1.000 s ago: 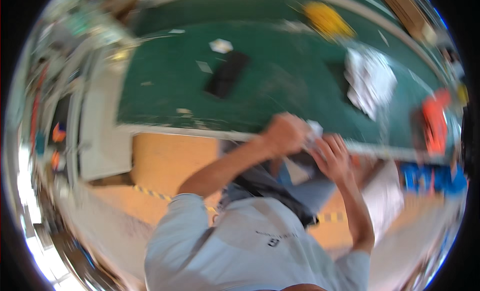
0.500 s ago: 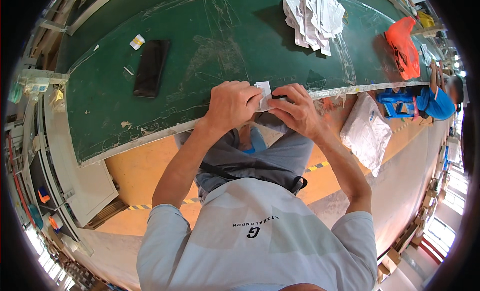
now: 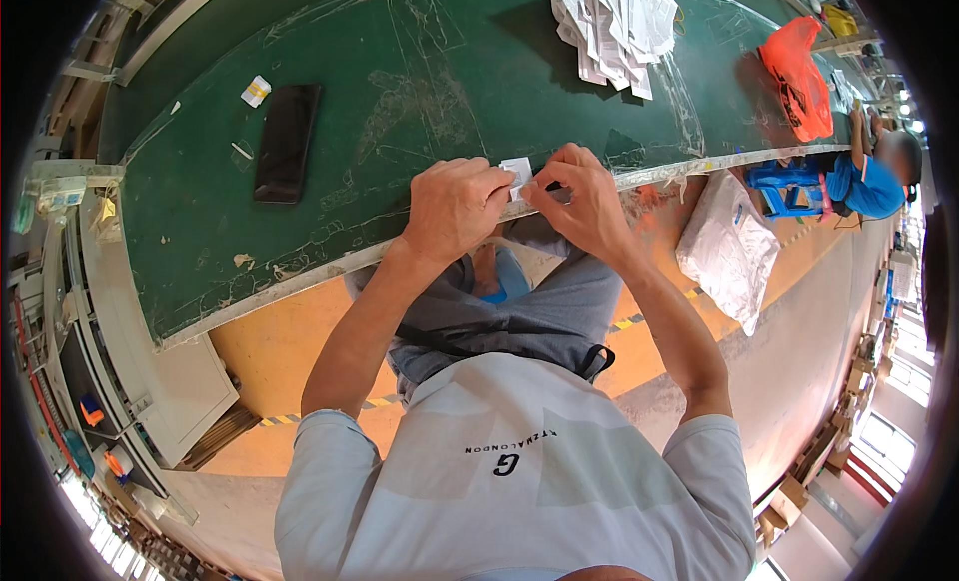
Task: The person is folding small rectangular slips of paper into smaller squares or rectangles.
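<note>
A small white paper slip [image 3: 516, 171] is held up over the table's near edge, between my two hands. My left hand [image 3: 452, 209] is closed, thumb and forefinger pinching the slip's left side. On the other side my right hand [image 3: 581, 199] has its thumb and forefinger pressed together at the slip's lower right corner, its other fingers curled. Something dark shows under the right hand's fingers; I cannot make out what it is. A heap of similar white slips [image 3: 617, 31] lies farther off on the green table [image 3: 380, 191], to the right of my hands.
A black phone [image 3: 287, 144] lies at the left, near a small white-and-yellow packet [image 3: 256, 91]. An orange-red plastic bag [image 3: 799, 78] stands at the table's right. Below the edge are a white sack [image 3: 727, 251] and a blue stool [image 3: 784, 189]. A person in blue [image 3: 867, 188] is at far right.
My right hand has lifted slightly and moved left, its thumb and forefinger now lower on the slip. The left hand has shifted a little left. The whole view has turned slightly.
</note>
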Tool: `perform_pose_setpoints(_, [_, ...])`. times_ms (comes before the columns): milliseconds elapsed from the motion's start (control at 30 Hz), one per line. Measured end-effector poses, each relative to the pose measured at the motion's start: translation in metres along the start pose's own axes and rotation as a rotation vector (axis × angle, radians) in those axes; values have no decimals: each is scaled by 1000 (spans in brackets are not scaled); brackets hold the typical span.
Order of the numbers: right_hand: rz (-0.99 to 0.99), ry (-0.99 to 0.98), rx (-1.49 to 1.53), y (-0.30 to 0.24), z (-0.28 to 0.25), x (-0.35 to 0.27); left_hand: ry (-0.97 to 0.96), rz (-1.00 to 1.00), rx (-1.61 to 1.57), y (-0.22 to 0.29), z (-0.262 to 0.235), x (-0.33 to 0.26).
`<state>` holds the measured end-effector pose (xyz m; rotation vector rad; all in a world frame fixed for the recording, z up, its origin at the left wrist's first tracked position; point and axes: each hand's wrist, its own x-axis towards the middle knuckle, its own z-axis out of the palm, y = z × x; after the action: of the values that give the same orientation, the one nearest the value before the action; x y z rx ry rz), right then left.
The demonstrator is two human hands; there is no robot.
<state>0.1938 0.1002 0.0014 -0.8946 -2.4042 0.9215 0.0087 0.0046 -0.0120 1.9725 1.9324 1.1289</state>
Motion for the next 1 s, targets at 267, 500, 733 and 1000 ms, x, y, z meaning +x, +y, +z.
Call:
perform_pose_setpoints(267, [-96, 22, 20, -3, 0, -3, 3, 35, -6, 0, -1, 0])
perform_pose_setpoints(500, [-237, -31, -147, -6, 4, -12, -29, 73, 2, -2, -4, -2])
perform_pose_setpoints(733, [-201, -50, -21, 1, -4, -3, -23, 60, -29, -3, -1, -3])
perform_pose_setpoints(1000, [79, -53, -64, -13, -5, 5, -13, 47, -16, -4, -1, -2])
